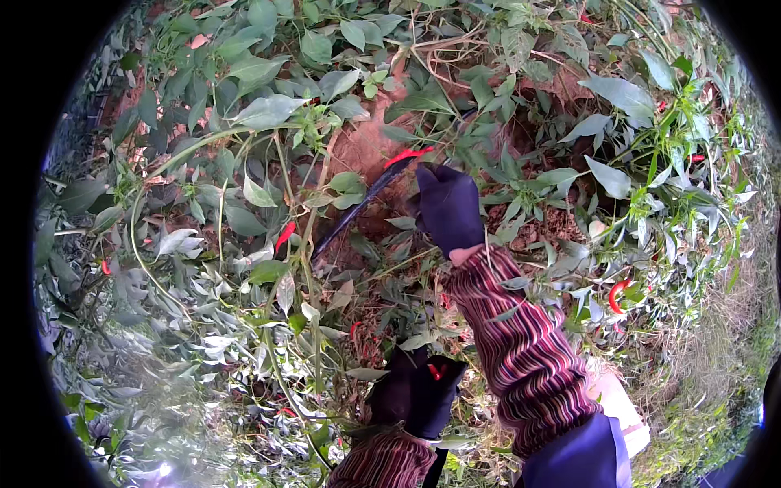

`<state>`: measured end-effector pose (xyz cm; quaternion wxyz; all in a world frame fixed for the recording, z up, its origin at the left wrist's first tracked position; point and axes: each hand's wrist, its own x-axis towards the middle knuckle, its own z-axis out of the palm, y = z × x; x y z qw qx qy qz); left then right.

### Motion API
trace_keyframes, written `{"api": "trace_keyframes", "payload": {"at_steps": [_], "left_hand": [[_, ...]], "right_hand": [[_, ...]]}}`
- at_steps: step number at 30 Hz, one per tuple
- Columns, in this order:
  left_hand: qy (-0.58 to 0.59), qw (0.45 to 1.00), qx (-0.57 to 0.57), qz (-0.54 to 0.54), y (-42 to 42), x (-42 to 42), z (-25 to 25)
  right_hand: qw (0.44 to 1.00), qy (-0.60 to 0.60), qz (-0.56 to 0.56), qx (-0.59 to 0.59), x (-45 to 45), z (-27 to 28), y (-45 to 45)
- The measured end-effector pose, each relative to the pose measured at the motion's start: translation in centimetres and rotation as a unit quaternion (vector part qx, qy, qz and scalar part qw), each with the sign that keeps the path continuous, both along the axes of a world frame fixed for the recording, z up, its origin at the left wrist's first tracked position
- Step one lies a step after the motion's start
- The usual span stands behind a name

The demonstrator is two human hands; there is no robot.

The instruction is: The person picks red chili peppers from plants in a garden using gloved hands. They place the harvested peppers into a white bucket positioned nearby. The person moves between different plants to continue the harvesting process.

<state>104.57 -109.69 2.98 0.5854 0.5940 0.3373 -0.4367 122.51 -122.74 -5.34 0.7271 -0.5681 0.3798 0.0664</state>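
My right hand (450, 210), in a dark glove below a striped sleeve, is curled among the leaves in the upper middle. Just above its fingertips a red chili pepper (407, 156) lies across a black drip hose (360, 204); whether the fingers touch it cannot be told. Lower down, my left hand (418, 393), in a black glove, is closed around red chili peppers (435, 371), whose red shows between thumb and fingers. Left of the hose hangs another red chili pepper (285, 236) near a plant stem.
Leafy chili plants (256, 116) surround both hands, with long bent stems (139, 229) at the left. A curved red chili (617, 296) hangs at the right. A pale container (619, 405) stands beside the right sleeve. Reddish soil (360, 143) shows between plants; dry grass (720, 341) borders the right.
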Motion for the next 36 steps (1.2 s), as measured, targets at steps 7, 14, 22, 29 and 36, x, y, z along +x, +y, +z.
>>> {"api": "trace_keyframes", "payload": {"at_steps": [7,14,22,29,36], "left_hand": [[0.000,0.999,0.048,-0.003,1.1,1.2,-1.0],[0.007,1.000,-0.006,-0.028,3.2,2.4,-1.6],[0.011,0.999,0.026,0.017,2.6,3.0,-1.6],[-0.069,0.995,0.078,0.003,2.3,2.8,-3.0],[-0.022,0.994,0.053,0.097,2.2,4.1,-3.6]], "right_hand": [[0.909,-0.109,0.229,-0.331,4.3,-20.7,-4.4],[0.969,0.023,0.142,-0.201,4.6,-15.6,-5.0],[0.849,-0.164,0.311,-0.394,1.3,-3.1,-6.8],[0.809,-0.238,0.370,-0.389,-0.5,2.5,-6.6],[0.964,-0.153,0.176,-0.126,-2.5,-0.7,-4.7]]}}
